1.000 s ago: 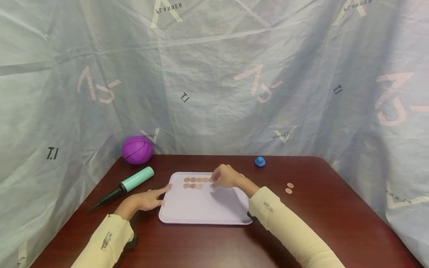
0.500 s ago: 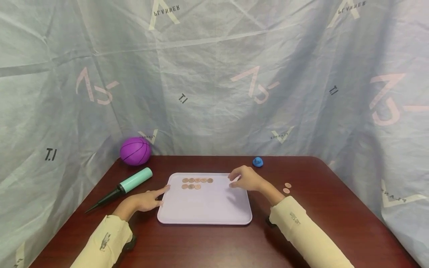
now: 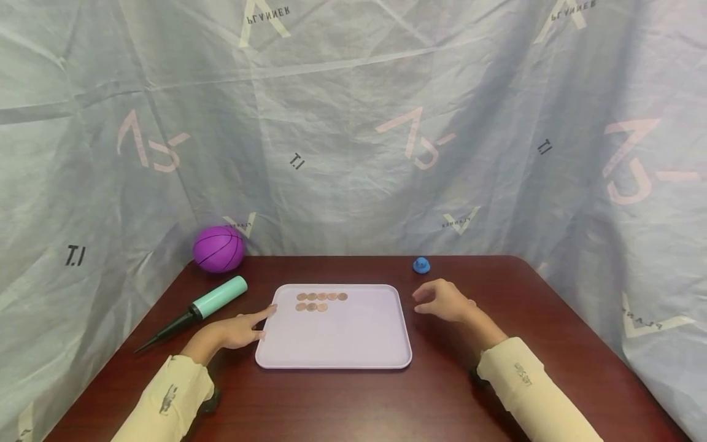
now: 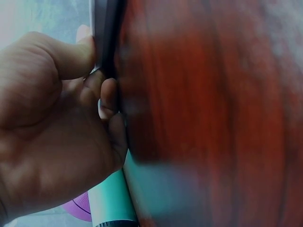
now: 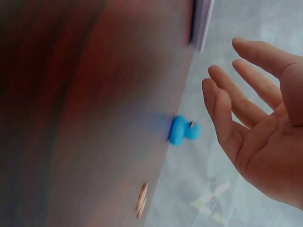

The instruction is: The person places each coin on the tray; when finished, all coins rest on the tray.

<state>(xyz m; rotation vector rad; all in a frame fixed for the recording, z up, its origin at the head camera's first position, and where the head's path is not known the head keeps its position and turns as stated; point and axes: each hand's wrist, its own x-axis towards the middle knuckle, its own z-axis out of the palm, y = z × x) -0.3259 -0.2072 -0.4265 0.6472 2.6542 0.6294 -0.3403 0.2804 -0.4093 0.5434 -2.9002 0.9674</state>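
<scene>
A pale lilac tray (image 3: 337, 344) lies on the table, with copper-coloured coins (image 3: 323, 296) in two rows near its far left corner: several in the far row, three in the near one. My left hand (image 3: 234, 331) rests at the tray's left edge, index finger and thumb spread along the rim; the left wrist view shows the thumb against that edge. Off the tray's right side hovers my right hand (image 3: 444, 301), fingers loosely bent and apart, holding nothing. Loose coins (image 5: 142, 201) lie on the table below it in the right wrist view; in the head view that hand mostly hides them.
A blue rubber duck (image 3: 421, 265) sits near the table's far edge, beyond my right hand. To the left are a mint-green and black hand pump (image 3: 218, 298) and a purple ball (image 3: 218, 249). A grey printed cloth (image 3: 342, 184) hangs behind the table.
My right hand has left the coin at the right end of the far row and moved right, past the tray's edge toward the loose coins. The left hand stays at the rim.
</scene>
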